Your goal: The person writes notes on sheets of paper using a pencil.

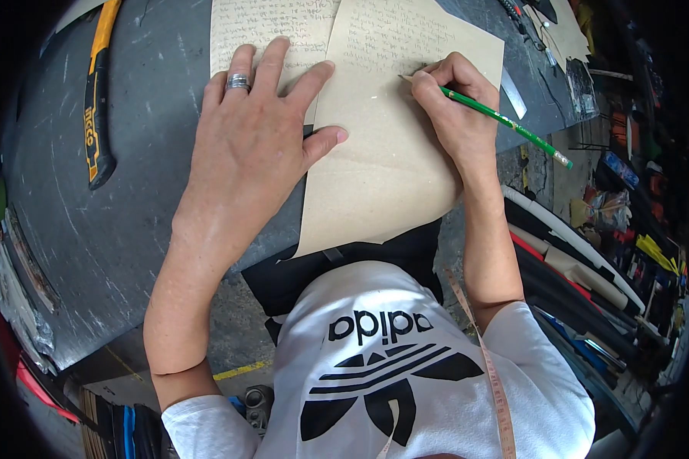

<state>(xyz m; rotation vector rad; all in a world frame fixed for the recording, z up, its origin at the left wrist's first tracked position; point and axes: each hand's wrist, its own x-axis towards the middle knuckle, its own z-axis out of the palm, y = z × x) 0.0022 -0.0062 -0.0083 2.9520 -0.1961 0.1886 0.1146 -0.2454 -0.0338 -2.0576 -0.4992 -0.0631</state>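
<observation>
My right hand [461, 103] is closed round a green pencil [505, 120], its tip on the brown paper sheet [383, 168] near the last lines of handwriting. That sheet hangs over the table's front edge. My left hand [260, 122] lies flat with its fingers spread, a ring on one finger. Its fingers rest over a second written sheet [275, 19], and its thumb and forefinger reach the left edge of the brown sheet.
A yellow and black hammer-like tool [97, 99] lies on the dark table [46, 252] at the left. A metal strip [513, 95] shows beside the paper. Rolls of material [582, 275] stand at the right. A tape measure [494, 375] hangs over my shirt.
</observation>
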